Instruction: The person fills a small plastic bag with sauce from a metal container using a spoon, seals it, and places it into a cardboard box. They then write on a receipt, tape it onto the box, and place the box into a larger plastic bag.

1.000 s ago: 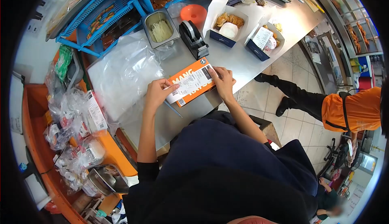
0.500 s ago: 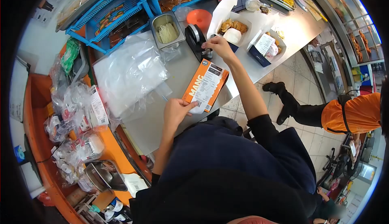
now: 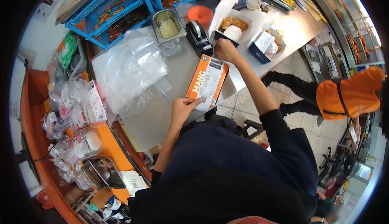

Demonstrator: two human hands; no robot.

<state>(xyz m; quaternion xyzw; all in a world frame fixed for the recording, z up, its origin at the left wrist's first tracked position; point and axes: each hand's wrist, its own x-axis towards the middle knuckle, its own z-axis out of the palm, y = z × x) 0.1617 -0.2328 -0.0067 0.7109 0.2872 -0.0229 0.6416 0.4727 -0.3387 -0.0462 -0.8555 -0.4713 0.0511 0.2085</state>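
Observation:
An orange box point(image 3: 193, 89) with a long printed receipt point(image 3: 210, 80) on its top lies at the front edge of the metal counter. My left hand point(image 3: 184, 107) pinches the box's lower corner, thumb on the receipt. Just past the box's upper end is my right hand point(image 3: 226, 50), its fingers curled; whatever they may hold is too small to tell. A black tape dispenser point(image 3: 198, 39) stands right beside that hand. Behind it are an open box of fried food point(image 3: 232, 26) and a second food box point(image 3: 266, 46) with a receipt.
Clear plastic bags point(image 3: 129, 68) lie on the left of the counter point(image 3: 139, 133). Farther back are a metal tub of shreds point(image 3: 167, 26), a red bowl point(image 3: 200, 15) and blue racks point(image 3: 109, 13). A person in orange point(image 3: 348, 92) is at the right.
My right hand has moved from the tape dispenser toward me and right, to the box's upper end. The person in orange has shifted slightly left and up in view.

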